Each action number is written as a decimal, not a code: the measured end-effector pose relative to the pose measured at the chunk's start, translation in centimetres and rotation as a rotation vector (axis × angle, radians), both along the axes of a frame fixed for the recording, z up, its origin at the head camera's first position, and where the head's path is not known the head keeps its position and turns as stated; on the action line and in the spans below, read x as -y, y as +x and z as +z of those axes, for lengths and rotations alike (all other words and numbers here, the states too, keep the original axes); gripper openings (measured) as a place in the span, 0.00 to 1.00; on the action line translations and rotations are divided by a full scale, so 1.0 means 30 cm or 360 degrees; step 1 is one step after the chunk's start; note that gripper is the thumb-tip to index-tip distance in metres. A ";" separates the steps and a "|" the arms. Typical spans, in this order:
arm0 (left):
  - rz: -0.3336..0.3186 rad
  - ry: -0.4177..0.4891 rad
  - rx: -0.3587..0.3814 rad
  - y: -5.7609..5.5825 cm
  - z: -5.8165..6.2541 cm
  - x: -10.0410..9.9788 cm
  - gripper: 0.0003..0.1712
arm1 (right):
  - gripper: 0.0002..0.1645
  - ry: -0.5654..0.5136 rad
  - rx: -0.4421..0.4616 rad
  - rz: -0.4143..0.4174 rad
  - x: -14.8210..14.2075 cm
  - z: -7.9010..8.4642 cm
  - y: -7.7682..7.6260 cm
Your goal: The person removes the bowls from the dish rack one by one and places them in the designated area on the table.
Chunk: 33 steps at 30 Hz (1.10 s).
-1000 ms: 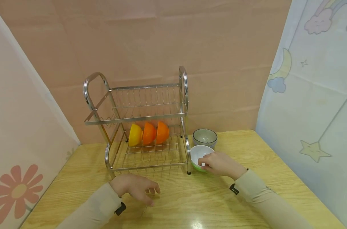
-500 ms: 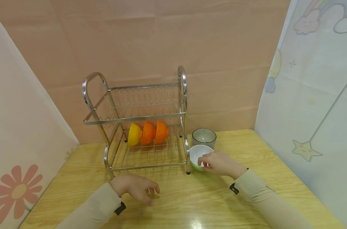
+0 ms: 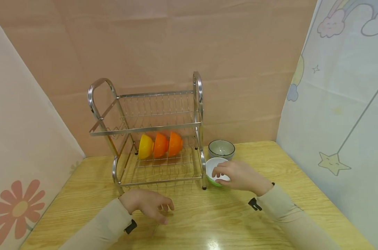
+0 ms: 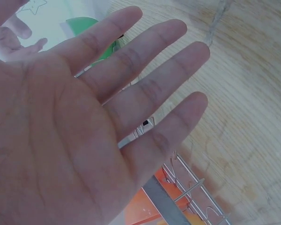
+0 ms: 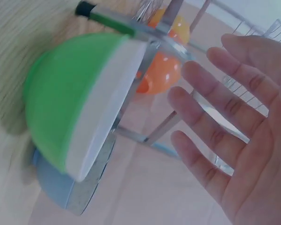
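In the head view a green bowl (image 3: pixel 212 171) with a white inside stands upright on the table by the dish rack's right front foot. Over its near right rim is my right hand (image 3: pixel 239 176), fingers loosely bent and holding nothing. The right wrist view shows this hand (image 5: pixel 243 126) apart from the green bowl (image 5: pixel 70 103). Right behind stands a grey bowl (image 3: pixel 222 148) with a dark rim. My left hand (image 3: pixel 147 205) hovers over the table before the rack; its fingers (image 4: pixel 152 89) are spread, the palm bare.
A two-tier metal dish rack (image 3: pixel 159 181) stands at centre left. On its lower tier a yellow bowl (image 3: pixel 145 147), an orange-red bowl (image 3: pixel 161 145) and an orange bowl (image 3: pixel 175 143) sit on edge in a row. Behind the wooden table (image 3: pixel 189 222) hangs a cloth backdrop (image 3: pixel 239 69).
My right hand has come up and away from the green bowl's rim, its thumb and fingers spreading a little. The head view has shifted slightly. My left hand and the bowls stay in place.
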State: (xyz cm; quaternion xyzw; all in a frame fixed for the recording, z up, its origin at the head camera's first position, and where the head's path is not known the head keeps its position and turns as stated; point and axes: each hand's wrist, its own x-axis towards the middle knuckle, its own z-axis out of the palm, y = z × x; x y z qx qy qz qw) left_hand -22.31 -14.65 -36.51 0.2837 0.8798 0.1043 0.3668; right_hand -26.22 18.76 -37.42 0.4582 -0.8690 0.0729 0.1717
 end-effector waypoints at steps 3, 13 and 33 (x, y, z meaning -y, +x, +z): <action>-0.0003 0.0001 -0.0004 0.001 0.000 0.001 0.21 | 0.06 0.0008 -0.0051 0.0062 0.020 0.002 0.023; -0.0038 0.0012 -0.0010 -0.006 -0.013 0.006 0.22 | 0.06 0.0110 -0.0008 0.0129 0.062 -0.068 0.065; -0.0041 0.0135 -0.0099 -0.027 0.033 -0.008 0.25 | 0.06 0.0200 0.0183 0.0202 0.089 -0.176 0.062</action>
